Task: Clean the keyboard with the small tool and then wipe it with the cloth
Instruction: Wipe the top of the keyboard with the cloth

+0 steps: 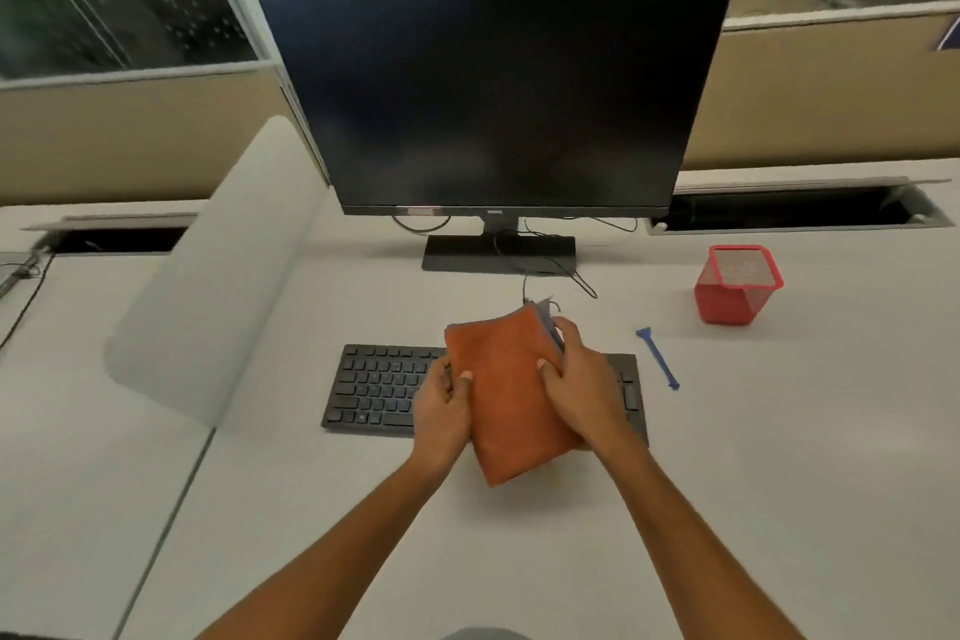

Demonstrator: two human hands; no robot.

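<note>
Your keyboard sits on the desk, monitor behind it. You hold the cloth over the keyboard's middle, left hand on its left edge, right hand on its right. Small tool lies just right of the keyboard; mesh cup behind that, further right.

We lose the middle of the keyboard behind the folded orange cloth and both hands. Key legends too blurred for us to read. Cloth hides the left hand fingers and right hand palm. Monitor logo illegible.
</note>
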